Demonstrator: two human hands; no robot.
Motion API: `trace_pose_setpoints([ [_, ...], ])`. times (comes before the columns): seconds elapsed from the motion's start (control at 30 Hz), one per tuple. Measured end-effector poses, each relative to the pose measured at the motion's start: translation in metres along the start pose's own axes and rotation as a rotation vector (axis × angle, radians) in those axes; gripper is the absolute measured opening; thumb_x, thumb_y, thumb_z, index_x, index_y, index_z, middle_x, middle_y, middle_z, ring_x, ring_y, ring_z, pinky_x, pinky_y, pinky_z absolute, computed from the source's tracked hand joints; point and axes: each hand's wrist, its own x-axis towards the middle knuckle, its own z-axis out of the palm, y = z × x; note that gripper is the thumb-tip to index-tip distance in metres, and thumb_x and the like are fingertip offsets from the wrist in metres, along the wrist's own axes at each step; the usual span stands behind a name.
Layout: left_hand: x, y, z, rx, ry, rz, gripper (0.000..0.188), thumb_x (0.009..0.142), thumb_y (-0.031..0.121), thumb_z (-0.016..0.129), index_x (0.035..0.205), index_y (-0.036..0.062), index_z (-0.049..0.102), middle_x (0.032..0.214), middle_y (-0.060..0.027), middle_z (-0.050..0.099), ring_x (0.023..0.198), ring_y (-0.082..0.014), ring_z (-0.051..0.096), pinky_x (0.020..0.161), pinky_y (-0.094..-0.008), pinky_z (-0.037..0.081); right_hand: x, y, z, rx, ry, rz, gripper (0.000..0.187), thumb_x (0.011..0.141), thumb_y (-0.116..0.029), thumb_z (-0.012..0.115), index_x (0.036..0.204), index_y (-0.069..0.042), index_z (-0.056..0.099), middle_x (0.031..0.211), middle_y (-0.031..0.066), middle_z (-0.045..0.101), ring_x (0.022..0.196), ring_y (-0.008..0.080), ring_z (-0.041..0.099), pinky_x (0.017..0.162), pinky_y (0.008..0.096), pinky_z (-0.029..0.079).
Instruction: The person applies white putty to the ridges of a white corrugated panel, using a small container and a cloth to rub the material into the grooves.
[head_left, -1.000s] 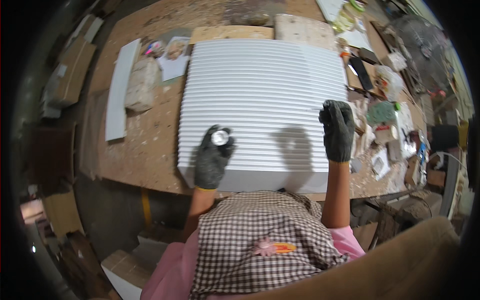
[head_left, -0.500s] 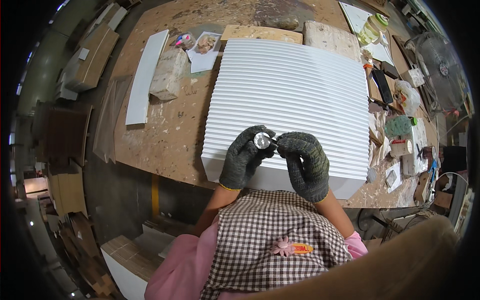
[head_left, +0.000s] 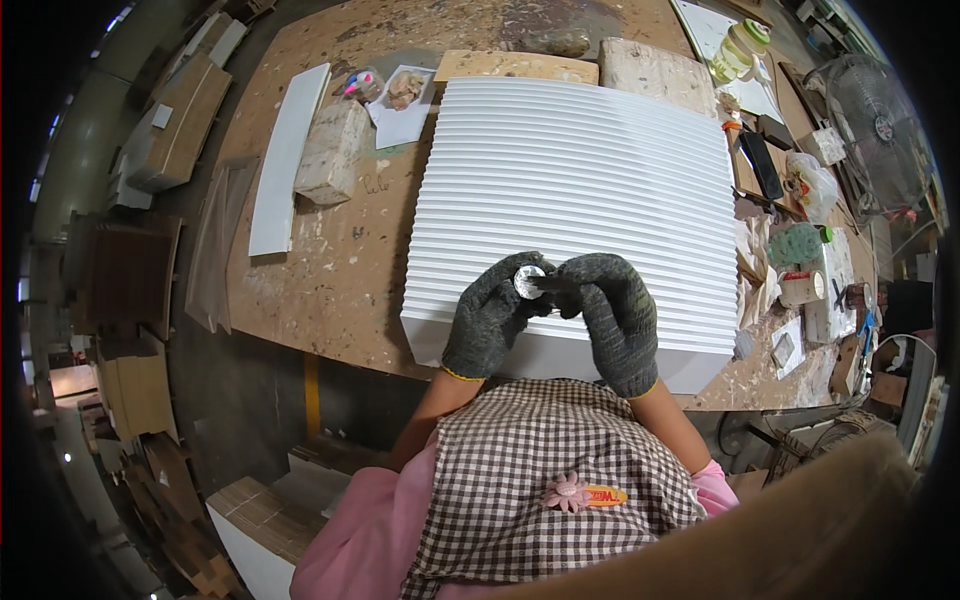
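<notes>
Both my hands wear dark grey knit gloves and meet above the near part of a white ribbed panel [head_left: 570, 180]. My left hand [head_left: 484, 322] is closed around a small round container [head_left: 524, 284] with a whitish, shiny face turned up. Pinched in my right hand [head_left: 622, 325] is a thin dark tool [head_left: 545, 284], whose tip lies over the container's face. Its exact kind is too small to tell. The panel lies flat on the paint-spotted workbench, its smooth near side facing my checked apron.
Left of the panel are a worn whitish block [head_left: 332, 152], a long white strip [head_left: 290, 165] and a paper [head_left: 391, 128] with a crumpled lump. Another block [head_left: 657, 76] touches the panel's far edge. Rightward are a phone [head_left: 762, 165], a bottle [head_left: 740, 50], clutter and a fan [head_left: 865, 130].
My right hand has shifted slightly left, bringing the dark tool's tip from the container's edge across its face. The left hand keeps its hold.
</notes>
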Motion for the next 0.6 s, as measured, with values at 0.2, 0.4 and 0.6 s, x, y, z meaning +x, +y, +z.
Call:
trace_pose_setpoints([
  [0.2,0.001,-0.002,0.003,-0.010,0.033,0.023,0.060,0.094,0.034,0.066,0.137,-0.0040,0.049,0.121,-0.0133,0.065,0.094,-0.0192,0.070,0.073,-0.0253,0.058,0.004,0.008,-0.010,0.205,0.125,0.125,0.019,0.103,-0.010,0.049,0.116,0.000,0.060,0.104,0.0118,0.069,0.082,0.0140,0.065,0.071,0.0292,0.055],
  [0.4,0.004,-0.010,0.001,-0.008,0.042,0.022,0.062,0.093,0.038,0.067,0.137,-0.0029,0.050,0.119,-0.0136,0.066,0.094,-0.0194,0.069,0.076,-0.0270,0.057,0.011,0.006,-0.025,-0.555,0.036,-0.119,0.020,0.100,-0.009,0.055,0.116,-0.001,0.062,0.108,0.0148,0.067,0.084,0.0172,0.063,0.069,0.0294,0.052],
  [0.6,0.005,-0.006,-0.016,0.194,0.077,0.103,0.066,0.092,0.049,0.063,0.132,-0.0026,0.053,0.114,-0.0142,0.066,0.088,-0.0177,0.065,0.073,-0.0287,0.053,0.012,0.018,-0.072,0.884,0.418,0.388,0.027,0.093,-0.005,0.060,0.120,-0.004,0.062,0.119,0.0167,0.064,0.086,0.0179,0.064,0.066,0.0264,0.054],
])
